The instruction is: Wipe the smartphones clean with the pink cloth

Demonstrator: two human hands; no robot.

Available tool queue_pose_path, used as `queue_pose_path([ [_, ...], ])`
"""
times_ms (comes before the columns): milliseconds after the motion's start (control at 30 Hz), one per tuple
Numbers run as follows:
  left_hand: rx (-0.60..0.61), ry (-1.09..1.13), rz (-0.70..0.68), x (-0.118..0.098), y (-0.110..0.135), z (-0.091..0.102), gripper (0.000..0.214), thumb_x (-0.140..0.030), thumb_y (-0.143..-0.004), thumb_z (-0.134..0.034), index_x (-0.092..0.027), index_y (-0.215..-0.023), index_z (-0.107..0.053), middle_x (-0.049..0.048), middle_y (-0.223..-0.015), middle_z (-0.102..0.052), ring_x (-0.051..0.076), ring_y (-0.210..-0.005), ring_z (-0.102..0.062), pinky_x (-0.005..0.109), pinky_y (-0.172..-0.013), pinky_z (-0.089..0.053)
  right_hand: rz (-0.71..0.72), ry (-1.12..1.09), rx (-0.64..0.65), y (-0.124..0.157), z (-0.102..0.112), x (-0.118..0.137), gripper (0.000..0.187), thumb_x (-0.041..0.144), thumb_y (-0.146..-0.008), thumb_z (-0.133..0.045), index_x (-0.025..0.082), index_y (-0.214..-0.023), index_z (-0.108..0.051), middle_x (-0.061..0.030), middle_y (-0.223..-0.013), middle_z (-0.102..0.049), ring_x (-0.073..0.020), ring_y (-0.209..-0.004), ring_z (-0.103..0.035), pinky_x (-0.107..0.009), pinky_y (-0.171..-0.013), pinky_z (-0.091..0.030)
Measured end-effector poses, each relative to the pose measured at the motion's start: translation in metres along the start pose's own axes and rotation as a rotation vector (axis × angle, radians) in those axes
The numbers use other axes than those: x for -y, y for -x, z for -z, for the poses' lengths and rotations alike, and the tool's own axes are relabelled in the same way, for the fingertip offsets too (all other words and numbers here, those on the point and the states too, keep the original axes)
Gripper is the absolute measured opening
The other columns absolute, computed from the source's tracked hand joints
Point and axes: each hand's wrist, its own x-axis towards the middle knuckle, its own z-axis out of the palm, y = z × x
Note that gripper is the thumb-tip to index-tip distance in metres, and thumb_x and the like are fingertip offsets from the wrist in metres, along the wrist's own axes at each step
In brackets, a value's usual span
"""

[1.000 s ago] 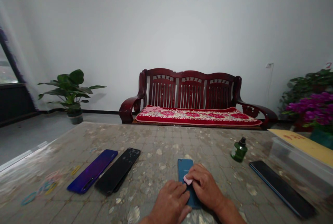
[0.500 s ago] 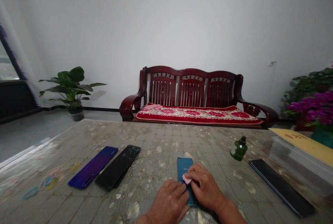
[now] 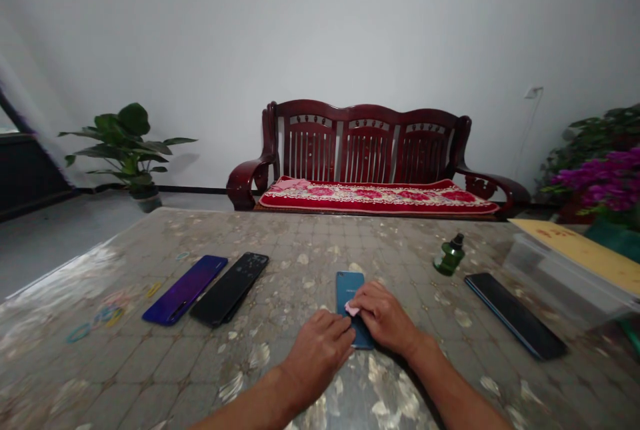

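- Right hand (image 3: 383,315): fingers pinched narrow on a small pink cloth (image 3: 353,309), pressed against the back of a blue phone (image 3: 349,282); the bunched hold presumably concentrates pressure on one spot.
- Left hand (image 3: 320,347): fingers bent, tips on the phone's left side, apparently bracing it against sliding; whether they grip or merely rest, I cannot tell.
- Blue phone: flat on the bench (image 3: 280,230), directly before the person, far end uncovered; lying flat, it gets support from below.
- Green bottle (image 3: 449,257): upright beyond the right hand, well apart from it, presumably within easy reach.
- Dark phone (image 3: 515,315): to the right, between the right forearm and a clear box (image 3: 545,283).
- Purple phone (image 3: 185,290) and black phone (image 3: 230,290): side by side to the left, seemingly set aside to leave working room.
- Colored bands (image 3: 79,333): loosely scattered, farthest left.
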Motion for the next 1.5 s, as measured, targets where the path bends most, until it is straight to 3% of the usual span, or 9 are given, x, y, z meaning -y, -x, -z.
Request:
queue_pose_path([
  [233, 0.001, 0.015, -0.019, -0.001, 0.0, 0.006, 0.011, -0.024, -0.095, -0.058, -0.019, -0.103, -0.064, 0.0055, -0.106, -0.07, 0.02, -0.097, -0.064, 0.036, -0.088, -0.051, -0.13, 0.108, -0.119, -0.018, -0.006, -0.017, 0.031, 0.006, -0.089, -0.046, 0.02, -0.091, -0.073, -0.0066, -0.088, -0.066, -0.0191, -0.089, -0.057, -0.035, -0.084, -0.046],
  [500, 0.037, 0.017, -0.024, -0.002, -0.002, 0.01, 0.012, -0.021, -0.097, -0.054, -0.018, -0.105, -0.063, 0.0048, -0.101, -0.07, 0.02, -0.095, -0.066, 0.035, -0.086, -0.053, 0.033, -0.001, -0.005, -0.014, -0.008, -0.006, 0.037, -0.002, -0.078, -0.046, 0.021, -0.089, -0.073, -0.0034, -0.085, -0.067, -0.0172, -0.086, -0.057, -0.033, -0.083, -0.046],
  [733, -0.02, -0.018, -0.044, 0.0, 0.002, 0.003, 0.015, -0.019, -0.096, -0.055, -0.017, -0.108, -0.064, 0.007, -0.112, -0.071, 0.021, -0.099, -0.066, 0.037, -0.09, -0.053, -0.142, 0.124, -0.117, -0.03, -0.014, -0.017, 0.033, 0.003, -0.088, -0.045, 0.02, -0.092, -0.072, -0.0064, -0.089, -0.066, -0.0199, -0.091, -0.056, -0.034, -0.084, -0.045],
  [967, 0.018, -0.001, -0.045, 0.0, -0.001, 0.006, 0.016, -0.016, -0.097, -0.051, -0.017, -0.107, -0.064, 0.0059, -0.1, -0.071, 0.021, -0.095, -0.066, 0.035, -0.087, -0.053, 0.043, 0.002, 0.021, -0.024, -0.015, 0.004, 0.038, -0.002, -0.078, -0.045, 0.021, -0.088, -0.073, -0.0038, -0.084, -0.066, -0.0178, -0.084, -0.055, -0.031, -0.081, -0.045],
  [1200, -0.047, -0.038, -0.063, 0.0, 0.003, 0.003, 0.018, -0.019, -0.099, -0.049, -0.017, -0.107, -0.064, 0.0061, -0.112, -0.071, 0.021, -0.1, -0.066, 0.037, -0.089, -0.052, -0.107, 0.084, -0.125, -0.025, -0.009, -0.017, 0.033, 0.002, -0.085, -0.044, 0.019, -0.089, -0.073, -0.0068, -0.087, -0.067, -0.019, -0.087, -0.057, -0.034, -0.084, -0.045],
  [1400, -0.052, -0.007, -0.066, 0.001, 0.002, 0.001, 0.016, -0.02, -0.099, -0.049, -0.018, -0.102, -0.065, 0.0041, -0.095, -0.072, 0.019, -0.088, -0.067, 0.034, -0.08, -0.052, 0.036, -0.004, -0.051, -0.01, -0.005, -0.002, 0.035, -0.002, -0.077, -0.047, 0.021, -0.085, -0.073, -0.0033, -0.082, -0.067, -0.017, -0.081, -0.057, -0.031, -0.079, -0.045],
  [1500, -0.098, -0.013, -0.082, 0.002, 0.002, -0.001, 0.018, -0.021, -0.1, -0.047, -0.018, -0.098, -0.065, 0.0048, -0.095, -0.073, 0.019, -0.084, -0.067, 0.034, -0.077, -0.052, 0.032, -0.002, -0.079, -0.007, -0.003, -0.002, 0.035, -0.001, -0.078, -0.046, 0.021, -0.086, -0.072, -0.0038, -0.082, -0.067, -0.0172, -0.081, -0.057, -0.032, -0.079, -0.046],
])
